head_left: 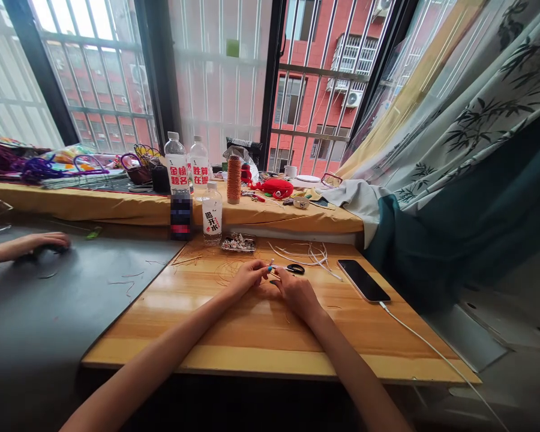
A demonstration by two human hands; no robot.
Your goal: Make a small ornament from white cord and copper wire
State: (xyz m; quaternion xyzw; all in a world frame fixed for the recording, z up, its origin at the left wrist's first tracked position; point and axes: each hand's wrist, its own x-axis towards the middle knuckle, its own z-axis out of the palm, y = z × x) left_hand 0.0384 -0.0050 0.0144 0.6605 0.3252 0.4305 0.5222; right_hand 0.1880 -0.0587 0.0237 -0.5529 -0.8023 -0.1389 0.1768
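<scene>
Over the desk (252,339), my left fingers (257,267) pinch a small pale piece (272,261); whether my right fingers (282,275) grip it too, I cannot tell. Loose thin loops (219,273) nearby could snag, tugging it free.

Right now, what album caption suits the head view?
Left hand and right hand close together beside black-handled scissors, smartphone nearby.
</scene>
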